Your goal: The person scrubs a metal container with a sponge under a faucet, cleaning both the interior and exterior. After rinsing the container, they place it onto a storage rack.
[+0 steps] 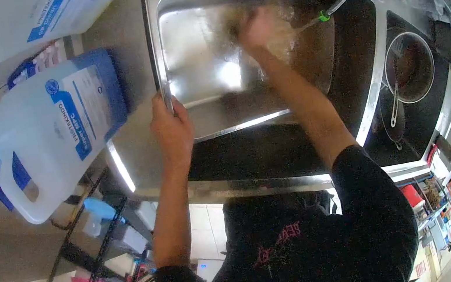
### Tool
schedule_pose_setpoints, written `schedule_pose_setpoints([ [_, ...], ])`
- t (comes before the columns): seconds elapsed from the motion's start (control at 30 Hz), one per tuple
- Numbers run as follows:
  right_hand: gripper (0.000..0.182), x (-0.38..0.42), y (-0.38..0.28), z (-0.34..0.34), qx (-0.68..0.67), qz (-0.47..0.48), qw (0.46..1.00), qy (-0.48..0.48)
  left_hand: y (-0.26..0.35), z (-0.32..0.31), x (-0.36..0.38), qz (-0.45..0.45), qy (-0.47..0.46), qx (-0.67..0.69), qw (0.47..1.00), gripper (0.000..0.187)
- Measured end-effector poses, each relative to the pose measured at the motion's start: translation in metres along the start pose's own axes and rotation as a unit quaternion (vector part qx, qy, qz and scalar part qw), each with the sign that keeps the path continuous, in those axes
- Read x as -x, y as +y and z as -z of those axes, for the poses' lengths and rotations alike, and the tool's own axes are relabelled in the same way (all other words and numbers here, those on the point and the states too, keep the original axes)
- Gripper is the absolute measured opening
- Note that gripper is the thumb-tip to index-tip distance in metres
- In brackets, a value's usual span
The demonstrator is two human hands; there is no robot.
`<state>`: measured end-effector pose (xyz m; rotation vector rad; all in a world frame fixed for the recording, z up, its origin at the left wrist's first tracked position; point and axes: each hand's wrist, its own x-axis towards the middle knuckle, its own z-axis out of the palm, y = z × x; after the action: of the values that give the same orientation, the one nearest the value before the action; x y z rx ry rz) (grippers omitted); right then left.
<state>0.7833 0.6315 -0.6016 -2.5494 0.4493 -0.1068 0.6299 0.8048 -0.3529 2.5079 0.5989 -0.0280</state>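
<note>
A large rectangular metal tray [158,45] lies tilted across a sink basin. My left hand [171,124] grips the tray's near left edge, fingers wrapped round the rim. Over the tray's inner surface, my right hand [257,28] is smeared by motion, and whatever it may hold cannot be made out. Water runs from a hose with a green tip [324,16] just right of that hand and splashes in the tray.
White jugs with blue labels [47,134] stand on the left counter. In the right basin [447,106] sits a round pan [429,64] with utensils. A shelf rack [97,244] is below left, and more shelves [433,205] are at lower right.
</note>
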Motion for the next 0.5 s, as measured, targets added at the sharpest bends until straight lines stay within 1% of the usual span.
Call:
schedule_pose_setpoints([
  [0.07,0.036,0.015,-0.042,0.001,-0.116,0.071,0.990,-0.039,-0.004,-0.002,0.003,-0.009,0.002,0.002,1.000,0.019],
  [0.13,0.033,0.029,-0.095,0.008,-0.175,0.100,0.977,-0.074,-0.003,-0.003,0.003,0.000,0.008,0.013,1.000,0.017],
  [0.2,0.032,0.041,-0.140,0.029,-0.201,0.216,0.950,-0.100,0.003,-0.001,0.002,-0.005,0.010,-0.005,1.000,0.018],
  [0.23,0.032,0.046,-0.151,0.028,-0.204,0.216,0.950,-0.098,0.006,0.001,0.003,-0.003,0.012,-0.023,1.000,0.020],
  [0.3,0.031,0.057,-0.170,0.031,-0.250,0.170,0.948,-0.095,-0.001,-0.001,0.003,-0.003,0.008,-0.030,1.000,0.020],
  [0.33,0.031,0.068,-0.170,0.035,-0.253,0.172,0.947,-0.094,-0.004,-0.001,0.005,0.000,0.002,-0.032,0.999,0.021],
  [0.37,0.032,0.083,-0.163,0.041,-0.293,0.159,0.935,-0.121,-0.003,-0.001,0.004,-0.004,0.010,-0.028,1.000,0.021],
  [0.4,0.032,0.098,-0.154,0.046,-0.332,0.147,0.920,-0.147,-0.001,0.000,0.003,-0.031,0.023,-0.005,0.999,0.023],
  [0.43,0.033,0.117,-0.145,0.053,-0.345,0.085,0.898,-0.261,-0.001,0.002,0.006,-0.056,0.032,0.014,0.998,0.025],
  [0.47,0.035,0.139,-0.135,0.056,-0.352,0.023,0.859,-0.371,-0.007,0.000,0.008,-0.058,0.039,0.014,0.997,0.025],
  [0.5,0.038,0.172,-0.115,0.031,-0.343,-0.028,0.831,-0.438,-0.019,-0.003,0.008,-0.071,0.047,0.054,0.995,0.028],
])
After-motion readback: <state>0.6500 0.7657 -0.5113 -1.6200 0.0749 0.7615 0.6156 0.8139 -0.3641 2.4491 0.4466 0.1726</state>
